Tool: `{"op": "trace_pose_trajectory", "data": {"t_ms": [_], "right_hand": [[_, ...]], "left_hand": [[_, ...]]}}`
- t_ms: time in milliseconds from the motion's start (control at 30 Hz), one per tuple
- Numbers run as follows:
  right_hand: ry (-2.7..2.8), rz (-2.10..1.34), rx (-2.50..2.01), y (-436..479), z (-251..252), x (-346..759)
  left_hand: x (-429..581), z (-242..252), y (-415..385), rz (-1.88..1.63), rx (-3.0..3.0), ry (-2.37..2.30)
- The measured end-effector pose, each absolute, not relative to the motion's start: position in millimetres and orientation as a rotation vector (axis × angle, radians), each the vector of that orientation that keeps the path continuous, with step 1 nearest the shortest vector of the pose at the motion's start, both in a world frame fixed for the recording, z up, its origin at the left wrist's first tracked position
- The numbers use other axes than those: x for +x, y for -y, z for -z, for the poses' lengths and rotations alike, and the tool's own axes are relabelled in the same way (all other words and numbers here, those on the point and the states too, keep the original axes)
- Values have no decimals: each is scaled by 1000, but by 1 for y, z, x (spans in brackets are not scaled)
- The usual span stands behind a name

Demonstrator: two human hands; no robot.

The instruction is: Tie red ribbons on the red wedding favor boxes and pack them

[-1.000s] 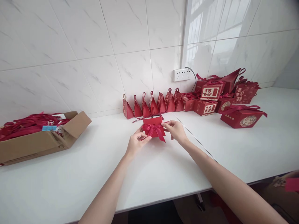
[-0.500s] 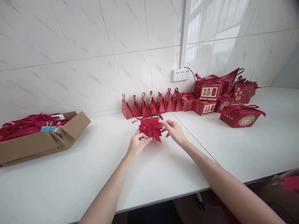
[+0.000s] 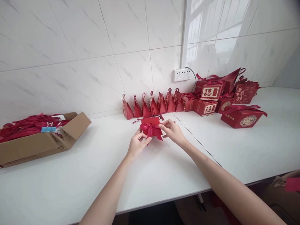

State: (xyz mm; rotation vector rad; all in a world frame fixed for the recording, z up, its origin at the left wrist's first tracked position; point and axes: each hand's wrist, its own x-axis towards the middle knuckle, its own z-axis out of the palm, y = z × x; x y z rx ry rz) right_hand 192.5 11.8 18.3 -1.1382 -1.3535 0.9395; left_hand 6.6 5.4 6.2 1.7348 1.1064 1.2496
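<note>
Fingers of the left hand are bent and closed on the lower left corner of a small red packet, with the thumb laid in front; on the other side, the thumb of the right hand presses the right edge of this packet, and its other fingers are curled, partly hidden behind. Around them, many things are on the white table. At the left of the frame lies an opened cardboard box, filled with red ribbons, and a blue clip sits at its near rim. Just behind the packet, a thin dark cord lies partly covered by it, and further back seven red triangular boxes stand in a row close to the tiled wall. To the right of this row is a pile of red gift boxes, below a white socket, and one single box stands well apart from the hands. For both hands, the gap between thumb and fingers is narrow. Whether the right thumb pinches paper or ribbon, I cannot tell. The packet is near the center of the frame, between the two hands, its upper edge above the fingertips, and its shiny bow faces the viewer, with the tails hanging down.
</note>
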Motion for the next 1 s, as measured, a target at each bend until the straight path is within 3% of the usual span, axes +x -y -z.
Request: {"op": "trace_pose_trajectory", "data": {"t_ms": [267,667,867,1000], "right_hand": [[1205,-1137,-1050,-16,-15,191],[1225,-1106,-1100,-15,-14,191],[1205,-1055,-1107,-17,-14,193],[1214,-1046,-1105,-19,-14,195]], "left_hand": [[5,-4,-9,-1251,1727,-1117],[0,-5,-2,-1170,2088,-1153],[-5,-9,-8,-1265,1582,-911],[-3,-13,-11,-1404,1303,-984]]}}
